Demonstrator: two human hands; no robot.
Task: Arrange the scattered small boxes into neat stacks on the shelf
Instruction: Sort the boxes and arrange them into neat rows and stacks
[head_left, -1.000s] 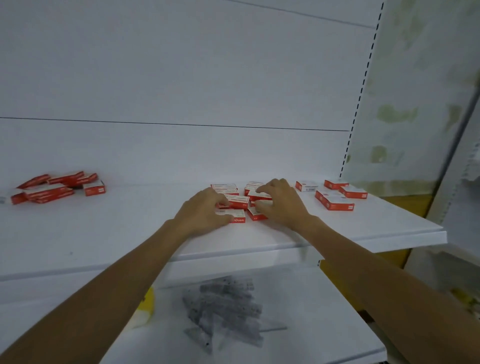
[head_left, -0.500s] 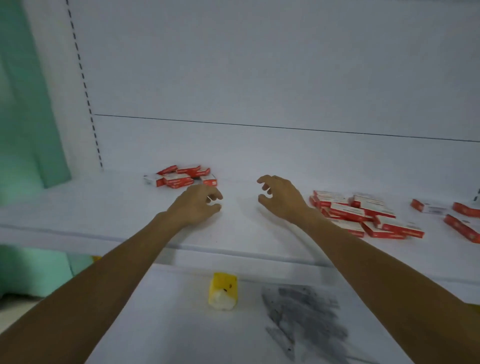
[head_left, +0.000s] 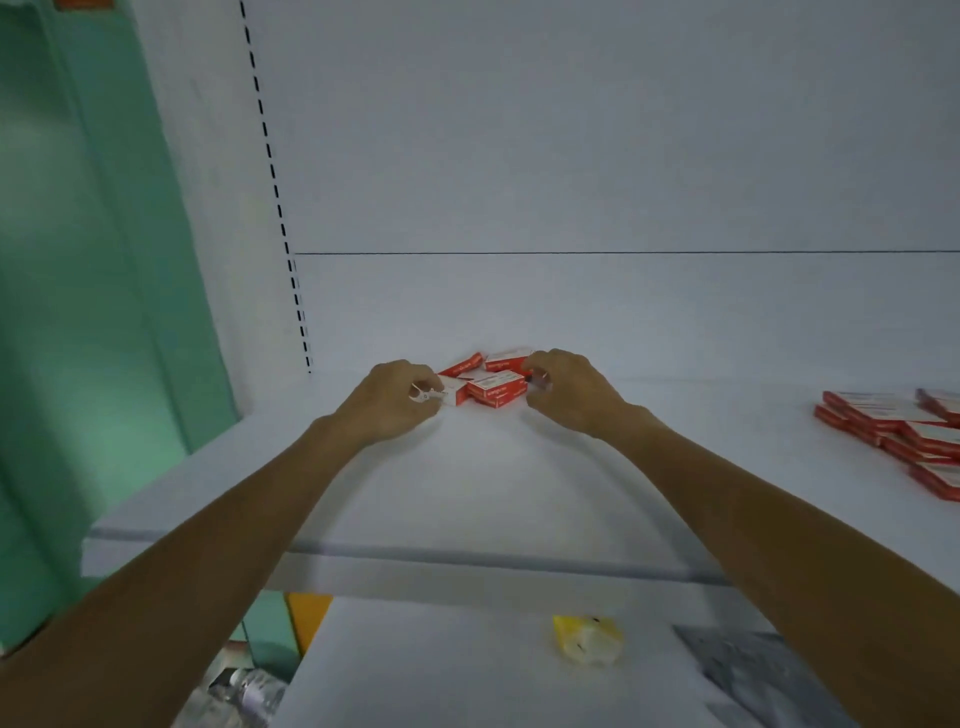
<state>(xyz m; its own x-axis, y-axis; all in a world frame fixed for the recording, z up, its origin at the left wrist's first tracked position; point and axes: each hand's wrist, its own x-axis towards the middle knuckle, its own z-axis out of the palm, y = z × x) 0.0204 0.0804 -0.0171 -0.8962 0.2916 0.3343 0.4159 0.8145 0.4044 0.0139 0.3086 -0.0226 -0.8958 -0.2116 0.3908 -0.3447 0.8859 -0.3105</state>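
The small boxes (head_left: 491, 383), red with white labels, lie in a loose overlapping pile at the back left of the white shelf (head_left: 467, 499), close to the back panel. The left hand (head_left: 392, 402) sits at the pile's left edge, its fingers (head_left: 423, 397) curled and pinching a white-ended box (head_left: 456, 396). The right hand (head_left: 571, 396) is at the pile's right edge, fingers curled against the boxes; whether they actually grasp one cannot be told. Well apart, at the shelf's right end, lies a second group of red boxes (head_left: 904, 434) in overlapping rows. The print on the labels is too blurred to read.

A slotted upright (head_left: 274, 187) borders the white back panel, and a green wall (head_left: 78, 260) stands to the left. On the lower shelf (head_left: 426, 675) rests a yellow-and-white packet (head_left: 587, 640).
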